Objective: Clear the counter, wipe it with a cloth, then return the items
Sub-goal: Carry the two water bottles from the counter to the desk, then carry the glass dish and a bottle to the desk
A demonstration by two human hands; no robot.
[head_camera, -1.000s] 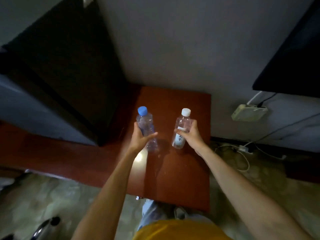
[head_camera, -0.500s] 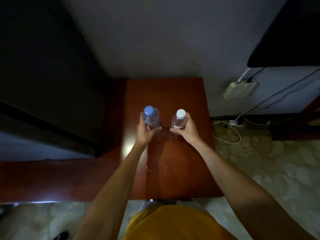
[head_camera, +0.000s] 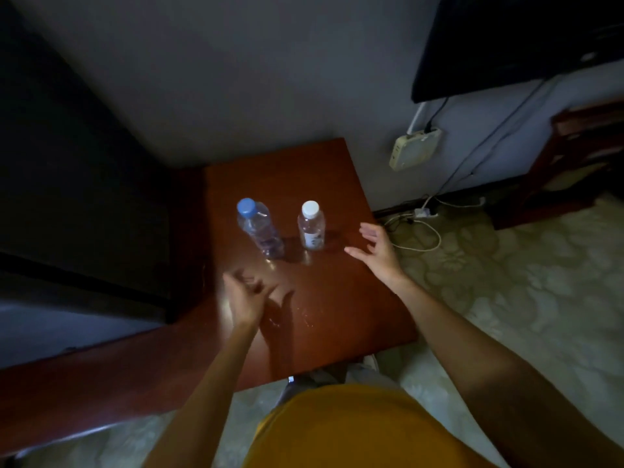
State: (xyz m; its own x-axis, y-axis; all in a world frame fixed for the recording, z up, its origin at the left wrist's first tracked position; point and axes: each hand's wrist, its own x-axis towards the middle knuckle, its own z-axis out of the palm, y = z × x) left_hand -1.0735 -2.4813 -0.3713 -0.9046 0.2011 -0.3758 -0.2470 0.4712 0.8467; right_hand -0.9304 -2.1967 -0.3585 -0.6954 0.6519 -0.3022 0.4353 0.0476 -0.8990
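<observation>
Two clear plastic bottles stand upright side by side on the reddish-brown wooden counter [head_camera: 337,298]. The blue-capped bottle [head_camera: 258,229] is on the left, the white-capped bottle [head_camera: 311,226] with a small label on the right. My left hand [head_camera: 244,297] hovers blurred over the counter, nearer to me than the blue-capped bottle, fingers loosely spread and holding nothing. My right hand [head_camera: 374,248] is to the right of the white-capped bottle, apart from it, fingers relaxed and empty.
A dark cabinet [head_camera: 84,180] rises at the counter's left. A white box [head_camera: 413,148] hangs on the wall, with cables and a power strip [head_camera: 423,212] on the patterned floor to the right. A dark screen [head_camera: 513,42] hangs at upper right.
Both hands have let go of the bottles and drawn back toward me. The bottles now stand free on the counter.
</observation>
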